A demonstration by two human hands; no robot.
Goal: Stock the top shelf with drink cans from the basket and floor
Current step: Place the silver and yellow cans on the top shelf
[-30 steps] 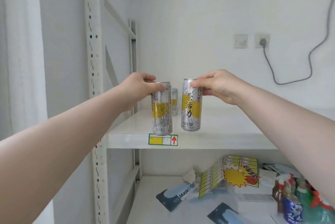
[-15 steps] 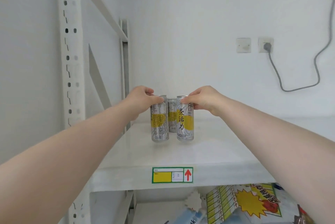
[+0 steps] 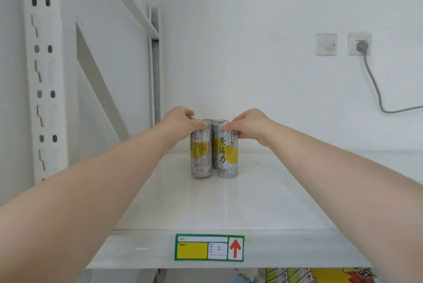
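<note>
Spanning the view, one smooth, glossy white top shelf [image 3: 263, 202] bears three slim, cylindrical silver-and-yellow metal drink cans [image 3: 226, 168], upright near its back left. Two hands reach in: the left hand [image 3: 180, 122] grips the left can [image 3: 201, 157] at its top, and the right hand [image 3: 249, 126] grips the right can [image 3: 227, 154] likewise. The third can [image 3: 214, 127] peeks out between and behind them. One green-bordered paper label [image 3: 209, 247] sits on the shelf's front edge.

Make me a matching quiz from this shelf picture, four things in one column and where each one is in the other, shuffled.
Things:
1. barcode-side can
2. big-lettered can
3. green label
4. grey plug

Places:
A. on the front edge of the shelf
B. gripped at the top by the right hand
C. in the wall socket
D. gripped at the top by the left hand

Pairs: 1-D, 2-B, 3-A, 4-C
</note>
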